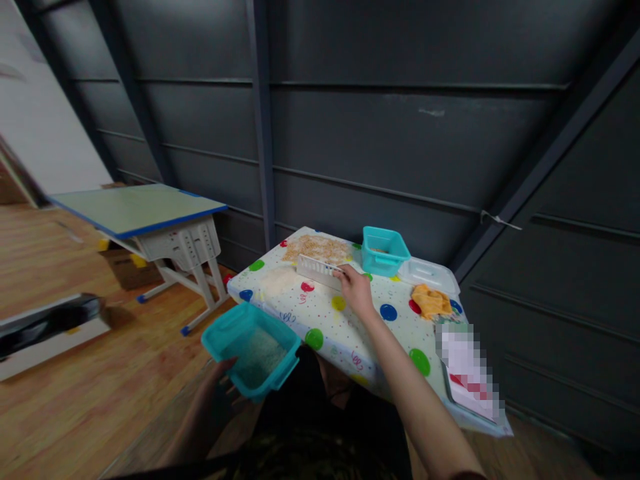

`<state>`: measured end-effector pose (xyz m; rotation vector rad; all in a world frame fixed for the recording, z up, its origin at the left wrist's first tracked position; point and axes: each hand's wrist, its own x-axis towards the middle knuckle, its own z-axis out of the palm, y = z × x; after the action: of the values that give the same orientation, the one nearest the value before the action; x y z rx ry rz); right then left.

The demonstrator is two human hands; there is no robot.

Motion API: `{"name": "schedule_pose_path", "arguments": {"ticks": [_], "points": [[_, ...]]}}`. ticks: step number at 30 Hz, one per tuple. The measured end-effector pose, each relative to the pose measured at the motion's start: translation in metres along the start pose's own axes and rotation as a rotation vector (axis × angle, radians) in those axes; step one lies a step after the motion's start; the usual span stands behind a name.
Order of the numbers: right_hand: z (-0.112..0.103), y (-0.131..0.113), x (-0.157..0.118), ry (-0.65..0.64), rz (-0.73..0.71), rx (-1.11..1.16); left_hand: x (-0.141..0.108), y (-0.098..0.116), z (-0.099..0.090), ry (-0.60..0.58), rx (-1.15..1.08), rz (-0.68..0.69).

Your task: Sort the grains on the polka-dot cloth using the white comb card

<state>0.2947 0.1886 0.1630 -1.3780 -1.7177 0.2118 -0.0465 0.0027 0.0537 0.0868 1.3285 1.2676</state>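
My left hand (224,390) grips the near left side of a teal plastic box (225,333), tilted beside the table's front edge. White grains that look like rice (260,357) lie in it. My right hand (356,290) is closed on the end of a long white plastic piece with slots along its top (320,270), which stands on edge on the tabletop. Left of this piece lies a thin patch of white grains (280,280). Behind it spreads a patch of tan grains (320,249).
The table wears a white cloth with coloured dots (320,313). At its back stands a second teal box (383,260); a clear lid (430,275), an orange cloth (431,301) and a blurred flat item (470,373) lie at right. A desk (145,207) stands left, a dark wall (375,147) behind.
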Motion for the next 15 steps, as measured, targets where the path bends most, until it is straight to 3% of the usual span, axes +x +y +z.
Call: {"name": "schedule_pose_path", "arguments": {"ticks": [7,15], "points": [[0.006,0.001,0.036,0.06,0.042,0.019,0.001,-0.004,-0.004,0.0,-0.032,0.006],[0.018,0.001,0.042,-0.003,0.046,0.007,0.01,-0.01,-0.006,0.061,-0.071,0.007]]}}
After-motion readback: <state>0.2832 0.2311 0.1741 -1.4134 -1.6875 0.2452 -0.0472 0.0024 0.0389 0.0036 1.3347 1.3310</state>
